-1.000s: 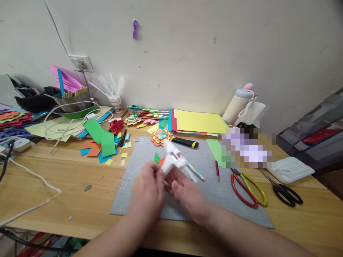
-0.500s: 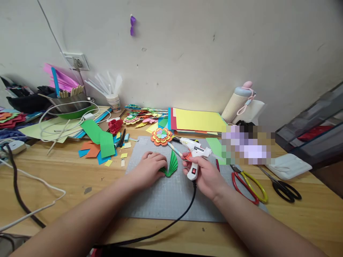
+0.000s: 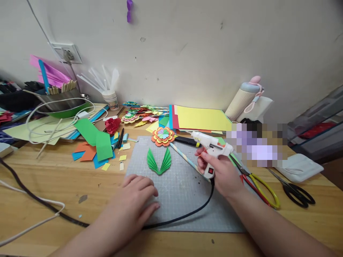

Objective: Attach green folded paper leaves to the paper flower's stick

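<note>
A white hot glue gun is in my right hand, fingers wrapped round its handle and nozzle pointing up and left. Its black cord hangs from the grip. My left hand holds nothing; its fingers curve loosely, the thumb apart, over the left part of the grey cutting mat. Just beyond it lie two pleated green paper leaves, joined in a V. A layered paper flower rests at the mat's back edge. From it a striped paper stem runs down behind the glue gun.
Yellow-and-red-handled scissors and black scissors lie right. A black-and-yellow cutter is near the flower. Green paper pieces and scraps lie left. Stacked coloured sheets, a bottle and a paper cup of white sticks stand behind.
My left hand has let go of the green leaves and drawn back towards me. The glue gun in my right hand has moved right, away from the leaves. The view has shifted slightly.
</note>
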`<state>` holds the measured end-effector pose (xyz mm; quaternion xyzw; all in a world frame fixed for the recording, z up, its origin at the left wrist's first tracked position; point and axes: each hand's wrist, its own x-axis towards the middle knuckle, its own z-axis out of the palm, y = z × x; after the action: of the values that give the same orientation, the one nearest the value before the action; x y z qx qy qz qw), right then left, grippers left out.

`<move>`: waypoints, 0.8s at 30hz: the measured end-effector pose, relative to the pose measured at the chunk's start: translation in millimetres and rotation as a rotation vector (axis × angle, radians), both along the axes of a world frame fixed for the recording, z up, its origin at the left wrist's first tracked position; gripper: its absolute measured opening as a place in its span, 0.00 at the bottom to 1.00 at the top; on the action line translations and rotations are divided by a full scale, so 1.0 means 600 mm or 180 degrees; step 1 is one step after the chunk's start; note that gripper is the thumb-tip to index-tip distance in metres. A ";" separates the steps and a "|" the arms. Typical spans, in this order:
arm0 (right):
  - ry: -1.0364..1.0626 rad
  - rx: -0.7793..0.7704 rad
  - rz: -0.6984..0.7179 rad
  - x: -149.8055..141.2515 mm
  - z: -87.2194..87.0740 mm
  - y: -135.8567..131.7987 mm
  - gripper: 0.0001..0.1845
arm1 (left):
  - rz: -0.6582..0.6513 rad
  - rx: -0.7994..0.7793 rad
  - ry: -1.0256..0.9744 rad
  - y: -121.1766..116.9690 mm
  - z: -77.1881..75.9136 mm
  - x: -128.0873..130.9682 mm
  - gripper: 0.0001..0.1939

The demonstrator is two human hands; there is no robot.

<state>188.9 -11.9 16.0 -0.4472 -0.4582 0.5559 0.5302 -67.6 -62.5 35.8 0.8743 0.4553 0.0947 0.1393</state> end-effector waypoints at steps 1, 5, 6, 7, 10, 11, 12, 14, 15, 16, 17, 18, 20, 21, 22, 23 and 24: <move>0.0025 -0.0043 0.0196 0.005 0.005 0.003 0.11 | 0.0107 0.0037 -0.0015 0.001 0.000 -0.005 0.07; -0.0646 -0.0635 0.1176 0.006 0.009 0.002 0.16 | 0.0644 0.0295 0.0232 0.042 0.000 -0.022 0.09; -0.0855 -0.0735 0.1306 0.003 0.005 -0.001 0.18 | 0.0704 0.0293 0.0351 0.054 0.001 -0.022 0.10; -0.1015 -0.0784 0.1384 -0.001 0.000 -0.003 0.20 | 0.0758 0.0303 0.0477 0.065 0.001 -0.020 0.10; -0.1263 -0.0837 0.1535 -0.010 -0.014 -0.010 0.23 | 0.0804 0.0340 0.0661 0.081 -0.008 -0.005 0.08; -0.1333 -0.0852 0.1559 -0.011 -0.016 -0.011 0.24 | 0.0803 0.0327 0.0581 0.082 -0.014 0.000 0.08; -0.1398 -0.0874 0.1574 -0.011 -0.016 -0.011 0.24 | 0.0800 0.0316 0.0425 0.084 -0.022 0.004 0.08; -0.1482 -0.0930 0.1599 -0.010 -0.015 -0.010 0.24 | 0.0750 0.0337 -0.0011 0.087 -0.039 0.007 0.08; -0.1501 -0.0959 0.1614 -0.008 -0.013 -0.009 0.24 | 0.0690 0.0379 -0.0214 0.090 -0.047 0.006 0.09; -0.1504 -0.0994 0.1635 -0.007 -0.012 -0.008 0.24 | 0.0606 0.0422 -0.0370 0.093 -0.054 0.003 0.10; -0.1496 -0.1032 0.1647 -0.006 -0.012 -0.007 0.24 | 0.0509 0.0449 -0.0463 0.096 -0.060 0.000 0.12; -0.1481 -0.1068 0.1652 -0.005 -0.012 -0.006 0.24 | 0.0418 0.0454 -0.0491 0.099 -0.064 -0.003 0.14; -0.1456 -0.1125 0.1662 -0.006 -0.014 -0.005 0.25 | 0.0323 0.0433 -0.0440 0.104 -0.071 -0.008 0.16; -0.1458 -0.1146 0.1662 -0.007 -0.016 -0.005 0.25 | 0.0311 0.0415 -0.0402 0.105 -0.073 -0.009 0.17; -0.1475 -0.1157 0.1658 -0.008 -0.018 -0.005 0.25 | 0.0316 0.0400 -0.0374 0.106 -0.075 -0.010 0.18; -0.1505 -0.1157 0.1655 -0.010 -0.021 -0.005 0.25 | 0.0336 0.0393 -0.0359 0.106 -0.077 -0.010 0.18; -0.1540 -0.1154 0.1649 -0.012 -0.024 -0.005 0.24 | 0.0365 0.0394 -0.0353 0.106 -0.078 -0.010 0.19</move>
<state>182.0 -15.1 1.8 -0.5212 -0.5620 0.6216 0.1616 -73.7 1.0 -11.2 0.8471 0.4895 0.1787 0.1044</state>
